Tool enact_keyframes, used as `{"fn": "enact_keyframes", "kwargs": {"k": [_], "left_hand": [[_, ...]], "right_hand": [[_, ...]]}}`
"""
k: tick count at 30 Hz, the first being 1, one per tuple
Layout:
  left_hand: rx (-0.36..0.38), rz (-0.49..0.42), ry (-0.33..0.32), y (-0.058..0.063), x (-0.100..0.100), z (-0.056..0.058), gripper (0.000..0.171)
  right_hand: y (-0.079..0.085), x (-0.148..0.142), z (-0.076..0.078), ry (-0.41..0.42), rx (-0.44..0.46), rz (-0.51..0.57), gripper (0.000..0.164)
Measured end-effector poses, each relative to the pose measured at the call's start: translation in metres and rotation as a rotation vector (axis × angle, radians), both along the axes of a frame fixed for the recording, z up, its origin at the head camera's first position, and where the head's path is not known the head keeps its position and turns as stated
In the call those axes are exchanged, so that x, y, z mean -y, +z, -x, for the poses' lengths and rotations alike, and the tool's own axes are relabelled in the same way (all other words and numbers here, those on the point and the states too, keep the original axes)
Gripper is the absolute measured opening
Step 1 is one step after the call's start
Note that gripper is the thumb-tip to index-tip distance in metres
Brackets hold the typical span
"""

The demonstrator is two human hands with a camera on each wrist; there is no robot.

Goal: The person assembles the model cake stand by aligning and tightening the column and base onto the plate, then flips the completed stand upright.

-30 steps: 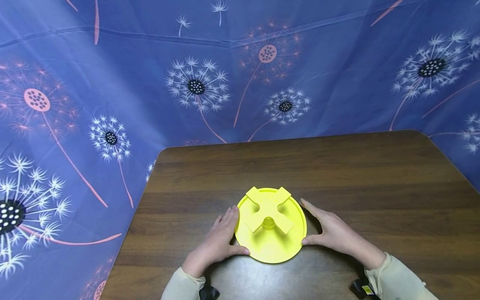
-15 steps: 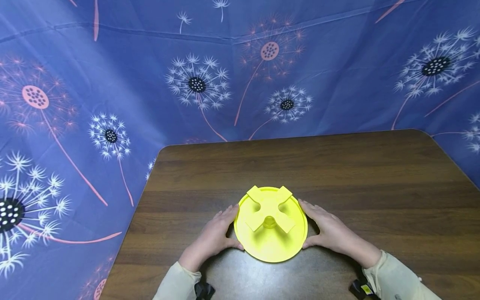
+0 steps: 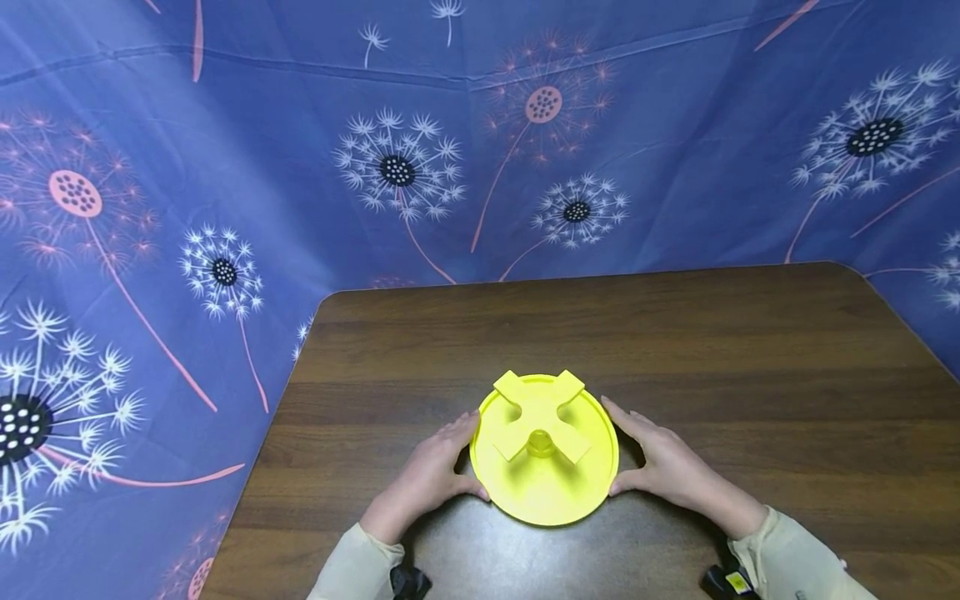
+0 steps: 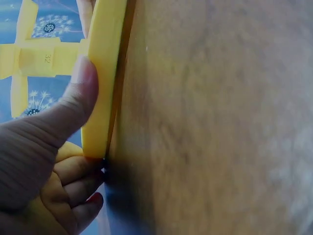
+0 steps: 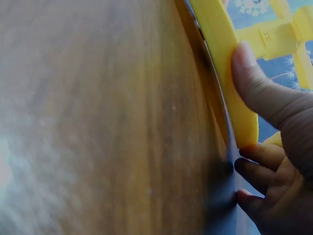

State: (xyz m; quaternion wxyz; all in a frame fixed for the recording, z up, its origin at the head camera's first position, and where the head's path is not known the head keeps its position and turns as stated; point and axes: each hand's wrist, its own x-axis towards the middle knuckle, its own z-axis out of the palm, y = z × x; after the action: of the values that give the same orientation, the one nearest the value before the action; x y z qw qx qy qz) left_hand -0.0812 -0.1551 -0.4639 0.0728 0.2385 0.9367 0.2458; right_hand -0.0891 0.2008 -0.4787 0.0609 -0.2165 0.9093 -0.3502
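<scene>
A yellow round plastic base (image 3: 544,500) lies flat on the brown wooden table (image 3: 420,333). A short post rises from its middle and carries a four-armed cross top (image 3: 537,417). My left hand (image 3: 429,473) holds the base's left rim, thumb at the near side and fingers farther round. Opposite it, my right hand (image 3: 667,462) holds the right rim between its thumb and fingers. Both wrist views show a thumb against the rim's side wall (image 4: 105,73), with the other fingers curled at the edge. Small raised marks show on the post (image 5: 269,36).
Behind and left of the table hangs a blue cloth (image 3: 300,125) printed with dandelions. The table's far edge lies well beyond the base. Dark wrist devices (image 3: 726,581) sit under both light sleeves (image 3: 798,558).
My left thumb has drawn back from over the base's near rim to its side. The right fingers came in to the rim. The base has stayed nearly in place.
</scene>
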Motion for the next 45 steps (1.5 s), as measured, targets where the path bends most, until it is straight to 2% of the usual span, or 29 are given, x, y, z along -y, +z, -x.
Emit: {"fn": "enact_keyframes", "kwargs": {"k": [6, 11, 15, 19, 26, 30, 35, 39, 42, 45], "left_hand": [[0.038, -0.089, 0.014, 0.004, 0.006, -0.004, 0.108], [0.077, -0.172, 0.032, 0.009, 0.010, -0.007, 0.105], [0.136, -0.240, 0.076, 0.012, 0.012, -0.011, 0.104], [0.163, -0.342, 0.117, 0.015, 0.010, -0.015, 0.101], [0.133, -0.619, 0.111, 0.020, 0.002, -0.016, 0.087], [0.118, -0.729, 0.125, 0.023, 0.000, -0.019, 0.082], [0.109, -0.760, 0.170, 0.027, -0.001, -0.024, 0.069], [0.061, -0.775, 0.161, 0.028, -0.002, -0.026, 0.062], [0.018, -0.793, 0.154, 0.026, -0.003, -0.026, 0.058], [-0.051, -0.798, 0.181, 0.022, -0.005, -0.026, 0.051]], "right_hand": [[0.007, -0.002, -0.002, 0.020, 0.002, 0.040, 0.115], [0.013, -0.005, -0.002, 0.031, 0.060, 0.097, 0.108], [0.020, -0.009, -0.003, 0.026, 0.073, 0.176, 0.101], [0.025, -0.010, -0.005, 0.024, 0.056, 0.257, 0.094], [0.031, -0.011, -0.009, 0.052, 0.052, 0.443, 0.076], [0.032, -0.009, -0.013, 0.072, 0.064, 0.570, 0.063], [0.033, -0.005, -0.018, 0.069, 0.097, 0.703, 0.051], [0.037, -0.001, -0.022, 0.059, 0.128, 0.800, 0.043], [0.041, 0.003, -0.025, 0.013, 0.121, 0.824, 0.039], [0.046, 0.007, -0.027, -0.065, 0.111, 0.797, 0.035]]}}
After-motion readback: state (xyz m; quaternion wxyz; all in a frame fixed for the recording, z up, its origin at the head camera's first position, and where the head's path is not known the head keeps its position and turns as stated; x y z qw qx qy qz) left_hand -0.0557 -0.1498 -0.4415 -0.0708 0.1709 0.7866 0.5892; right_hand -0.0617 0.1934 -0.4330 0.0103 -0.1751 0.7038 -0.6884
